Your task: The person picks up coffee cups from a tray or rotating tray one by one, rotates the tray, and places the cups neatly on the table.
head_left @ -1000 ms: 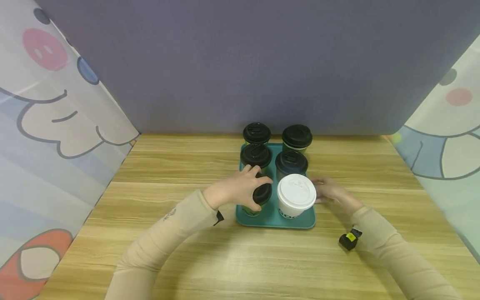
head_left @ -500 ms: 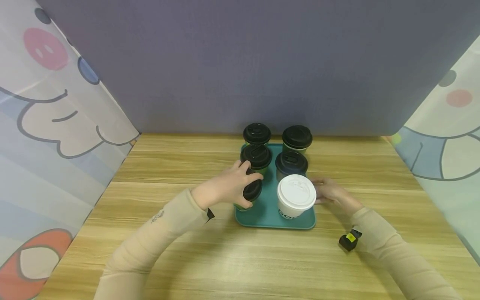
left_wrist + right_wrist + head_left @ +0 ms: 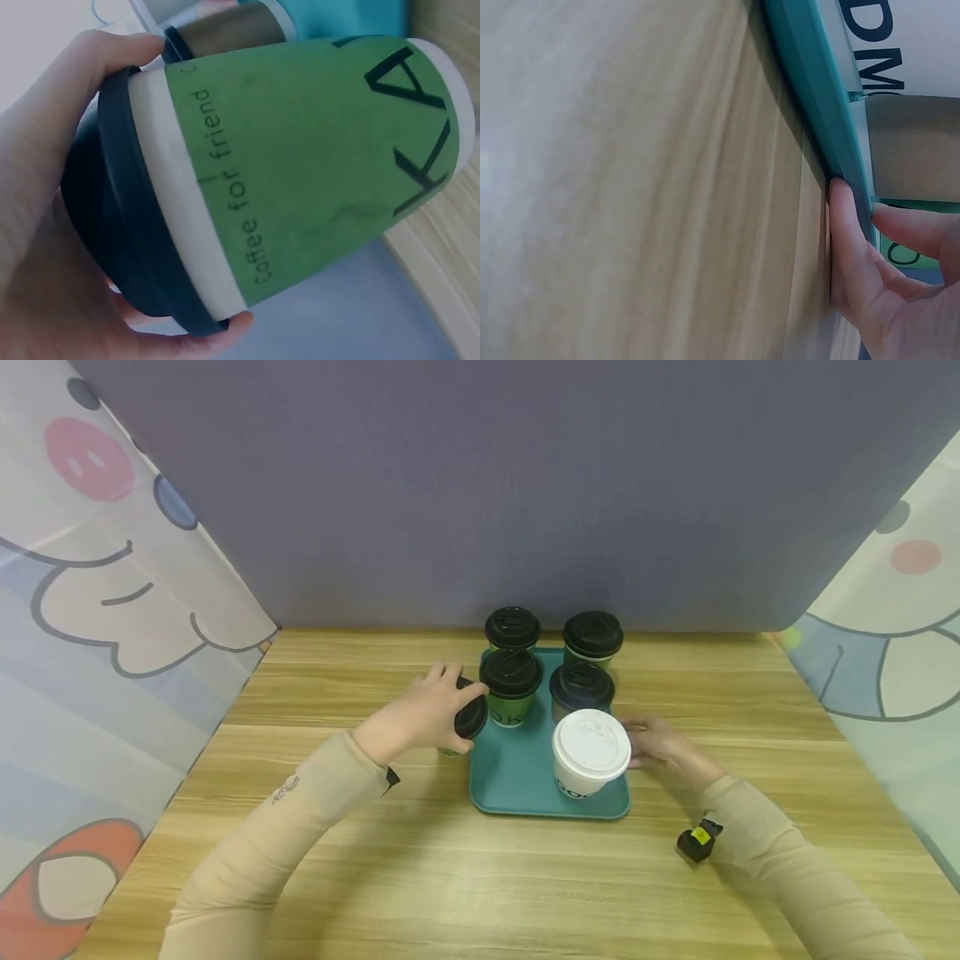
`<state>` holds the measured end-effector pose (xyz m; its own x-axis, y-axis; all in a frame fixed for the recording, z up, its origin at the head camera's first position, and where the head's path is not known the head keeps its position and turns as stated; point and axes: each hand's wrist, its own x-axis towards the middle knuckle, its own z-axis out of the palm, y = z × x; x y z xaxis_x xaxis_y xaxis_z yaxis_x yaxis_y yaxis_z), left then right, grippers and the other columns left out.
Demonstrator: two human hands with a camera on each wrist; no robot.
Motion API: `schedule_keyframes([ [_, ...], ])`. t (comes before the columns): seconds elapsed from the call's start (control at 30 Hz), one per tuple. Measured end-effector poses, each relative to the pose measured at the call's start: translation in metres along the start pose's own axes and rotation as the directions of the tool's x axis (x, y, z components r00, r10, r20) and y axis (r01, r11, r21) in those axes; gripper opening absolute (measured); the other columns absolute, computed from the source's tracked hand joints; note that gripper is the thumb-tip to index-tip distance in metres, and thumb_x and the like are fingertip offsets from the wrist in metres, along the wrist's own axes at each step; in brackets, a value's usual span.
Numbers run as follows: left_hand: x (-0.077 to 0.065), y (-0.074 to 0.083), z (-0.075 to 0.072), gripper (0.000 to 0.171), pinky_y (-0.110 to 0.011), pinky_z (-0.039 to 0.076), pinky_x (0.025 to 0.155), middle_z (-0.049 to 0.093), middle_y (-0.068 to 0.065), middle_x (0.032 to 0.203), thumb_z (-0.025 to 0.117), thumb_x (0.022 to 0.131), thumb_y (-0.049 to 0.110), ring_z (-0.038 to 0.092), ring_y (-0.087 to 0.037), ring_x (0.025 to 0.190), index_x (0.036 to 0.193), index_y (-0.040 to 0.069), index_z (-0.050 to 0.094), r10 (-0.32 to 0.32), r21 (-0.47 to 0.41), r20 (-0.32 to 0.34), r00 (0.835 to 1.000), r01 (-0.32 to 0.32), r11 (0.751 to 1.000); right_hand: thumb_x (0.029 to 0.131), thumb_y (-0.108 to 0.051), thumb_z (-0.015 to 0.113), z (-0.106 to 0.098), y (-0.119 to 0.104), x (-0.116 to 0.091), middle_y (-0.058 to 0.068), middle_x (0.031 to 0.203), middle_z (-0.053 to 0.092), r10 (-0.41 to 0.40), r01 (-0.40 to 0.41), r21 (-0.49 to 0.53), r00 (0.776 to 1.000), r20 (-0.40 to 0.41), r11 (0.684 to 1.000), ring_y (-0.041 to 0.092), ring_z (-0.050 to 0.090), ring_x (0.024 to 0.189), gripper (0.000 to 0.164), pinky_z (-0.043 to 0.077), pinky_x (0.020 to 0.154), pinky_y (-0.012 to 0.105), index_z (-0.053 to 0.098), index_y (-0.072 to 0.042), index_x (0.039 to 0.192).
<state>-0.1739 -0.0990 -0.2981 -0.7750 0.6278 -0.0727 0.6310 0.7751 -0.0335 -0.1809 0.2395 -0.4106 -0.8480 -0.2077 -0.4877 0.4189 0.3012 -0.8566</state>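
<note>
The green cup [image 3: 307, 157] is at the left edge of the tray, in your hold; its sleeve reads "Coffee for friend" near the black lid [image 3: 142, 202], with larger dark letters, "KA" among them, toward the base; a second green cup [image 3: 510, 681], on the tray's left side, shows "OK"; the white cup [image 3: 592, 747] at near right shows "DM" in the right wrist view.

Your left grip [image 3: 416, 714] is curled round the held cup's lid, thumb on the near side and fingers on the far side, spread as wide as the lid; whether the base touches wood, you cannot tell; your right grip [image 3: 654, 743] pinches the right rim of the teal tray [image 3: 517, 777], thumb and finger close together.

Beyond your white cup stands a brown cup [image 3: 582, 683]; a far-left cup [image 3: 513, 628] and a far-right cup [image 3: 592, 635], both black-lidded, finish the two rows; the tray lies on a wood-grain tabletop [image 3: 420, 885], with a grey panel [image 3: 480, 493] at the far side and cartoon-printed sheets [image 3: 82, 552] to left and right.
</note>
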Motion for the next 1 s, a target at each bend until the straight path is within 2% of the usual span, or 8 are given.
schedule_keyframes([
  [0.2,0.002,-0.028,0.0,0.077,-0.056,0.037,0.082,0.033,-0.024,0.125,0.07,0.065,0.048,0.034,-0.039,0.111,0.129,0.018,0.043,-0.081,0.003,-0.003,0.997,0.081,0.997,0.089,-0.001,0.044,-0.001,0.001,0.0,0.007,0.079,0.057,-0.013,0.013,-0.011,1.0,0.009,1.0,0.011,0.06,0.063,0.054,0.052,0.06,0.028,0.017,0.017,0.131],
  [0.43,0.004,-0.056,0.003,0.074,-0.059,0.033,0.084,0.028,-0.026,0.126,0.068,0.067,0.046,0.031,-0.041,0.112,0.13,0.019,0.04,-0.136,-0.054,0.023,0.99,0.137,0.989,0.089,-0.003,0.045,0.0,0.0,-0.001,0.008,0.08,0.057,-0.01,0.01,-0.028,1.0,-0.001,1.0,0.011,0.06,0.062,0.053,0.052,0.06,0.028,0.019,0.015,0.132],
  [0.73,0.008,-0.086,0.006,0.07,-0.057,0.035,0.079,0.029,-0.024,0.122,0.068,0.069,0.041,0.03,-0.04,0.107,0.128,0.017,0.041,-0.191,-0.111,-0.006,0.982,0.189,0.976,0.089,-0.003,0.044,0.0,-0.002,-0.002,0.008,0.077,0.058,-0.009,0.009,-0.046,1.0,-0.003,0.999,0.011,0.061,0.062,0.052,0.052,0.06,0.028,0.02,0.016,0.131],
  [1.0,0.009,-0.115,0.007,0.072,-0.053,0.036,0.075,0.03,-0.025,0.116,0.07,0.069,0.041,0.032,-0.04,0.101,0.13,0.015,0.039,-0.239,-0.153,0.03,0.971,0.241,0.959,0.089,-0.002,0.043,0.0,-0.002,-0.002,0.007,0.074,0.058,0.0,0.0,-0.029,1.0,-0.007,1.0,0.012,0.061,0.06,0.051,0.052,0.06,0.029,0.02,0.015,0.131],
])
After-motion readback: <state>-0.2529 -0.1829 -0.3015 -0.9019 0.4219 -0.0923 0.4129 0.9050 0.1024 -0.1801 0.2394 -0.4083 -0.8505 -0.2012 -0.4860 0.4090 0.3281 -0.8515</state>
